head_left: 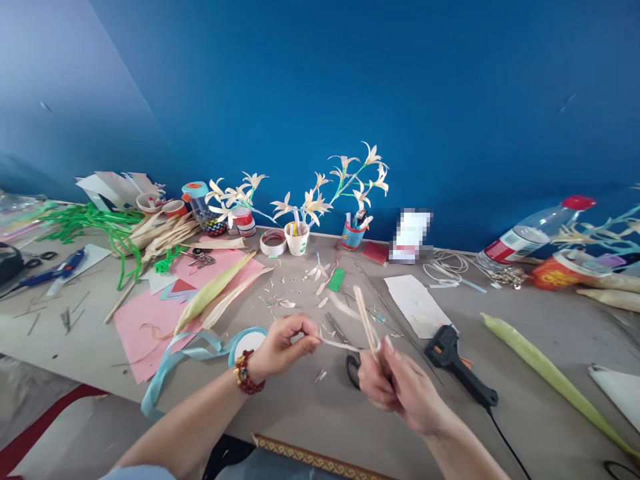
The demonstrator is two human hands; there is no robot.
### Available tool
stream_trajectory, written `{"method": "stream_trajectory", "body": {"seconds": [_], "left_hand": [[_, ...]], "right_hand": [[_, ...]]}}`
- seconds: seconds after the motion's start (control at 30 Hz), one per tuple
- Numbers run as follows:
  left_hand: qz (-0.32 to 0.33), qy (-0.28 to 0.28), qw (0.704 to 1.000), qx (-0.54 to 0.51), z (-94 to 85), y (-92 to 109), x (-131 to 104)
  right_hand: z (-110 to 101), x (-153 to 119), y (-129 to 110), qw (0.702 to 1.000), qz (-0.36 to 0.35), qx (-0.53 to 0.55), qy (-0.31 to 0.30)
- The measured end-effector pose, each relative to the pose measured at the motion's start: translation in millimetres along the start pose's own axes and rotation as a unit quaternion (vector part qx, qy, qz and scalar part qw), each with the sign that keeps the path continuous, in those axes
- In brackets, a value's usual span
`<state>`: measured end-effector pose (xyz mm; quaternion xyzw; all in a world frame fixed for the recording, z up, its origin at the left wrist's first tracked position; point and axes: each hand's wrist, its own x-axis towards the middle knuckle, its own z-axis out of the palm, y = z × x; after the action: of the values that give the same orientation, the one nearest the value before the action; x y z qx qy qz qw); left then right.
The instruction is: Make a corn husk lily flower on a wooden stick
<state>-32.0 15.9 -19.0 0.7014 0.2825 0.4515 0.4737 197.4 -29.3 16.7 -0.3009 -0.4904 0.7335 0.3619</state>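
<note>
My left hand [287, 348], with a beaded bracelet on its wrist, pinches one end of a thin pale strip [343, 345] that looks like corn husk. The strip runs across to my right hand [393, 383], which is closed around narrow pale husk pieces [367, 317] standing upright out of the fist. Their lower ends are hidden by the fingers. Behind the right hand shows the black handle of a pair of scissors [353, 371]. A roll of light blue ribbon [250, 342] lies beside my left wrist. Small husk scraps [286, 303] are scattered beyond both hands.
A black glue gun [457, 367] with its cord lies to the right, near a long green husk [545, 370]. Pale husk flowers [315, 203] stand in a paper cup [297, 239] by the blue wall. Pink paper [145, 327] and green pipe cleaners [90, 220] are at left.
</note>
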Motion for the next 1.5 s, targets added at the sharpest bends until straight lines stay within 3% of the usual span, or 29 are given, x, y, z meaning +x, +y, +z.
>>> {"method": "stream_trajectory", "body": {"seconds": [0.17, 0.33, 0.43, 0.53, 0.63, 0.97, 1.13, 1.23, 1.33, 1.43, 1.5], "left_hand": [[0.014, -0.01, 1.0, 0.022, 8.4, 9.6, -3.2], [0.056, -0.06, 0.995, 0.059, 11.5, 18.8, -4.2], [0.08, -0.066, 0.993, 0.061, 11.1, 20.9, -3.3], [0.096, -0.067, 0.992, 0.048, 10.4, 23.3, -1.6], [0.091, -0.066, 0.993, 0.037, 8.9, 24.7, -0.1], [0.046, -0.032, 0.998, 0.043, 1.8, 17.4, 1.4], [0.002, -0.014, 1.0, 0.017, 1.4, 10.6, 0.7], [-0.016, -0.021, 1.0, 0.003, 1.8, 7.9, 0.1], [-0.044, -0.015, 0.997, -0.057, 3.0, 6.0, -0.4], [-0.078, 0.011, 0.986, -0.145, 5.2, 5.5, -0.2], [-0.091, 0.033, 0.979, -0.179, 6.8, 5.9, 0.1]], "right_hand": [[11.0, 12.0, 11.0, 0.966, -0.064, -0.247, 0.027], [22.6, 14.2, 23.8, 0.94, -0.055, -0.329, 0.068], [22.8, 13.7, 27.9, 0.964, -0.035, -0.26, 0.053], [23.0, 13.1, 28.0, 0.995, 0.03, -0.1, 0.008], [23.5, 11.0, 22.9, 0.997, 0.077, 0.011, -0.023], [4.9, -2.2, 6.2, 0.987, 0.073, 0.097, -0.104], [-7.8, -10.6, 8.5, 0.987, 0.067, 0.108, -0.095], [-18.3, -14.4, 7.0, 0.988, 0.064, 0.123, -0.07], [-28.6, -12.7, -6.0, 0.992, 0.053, 0.116, -0.001], [-34.1, -6.9, -26.9, 0.992, 0.019, -0.027, 0.124], [-36.0, -5.3, -36.5, 0.953, -0.027, -0.18, 0.242]]}}
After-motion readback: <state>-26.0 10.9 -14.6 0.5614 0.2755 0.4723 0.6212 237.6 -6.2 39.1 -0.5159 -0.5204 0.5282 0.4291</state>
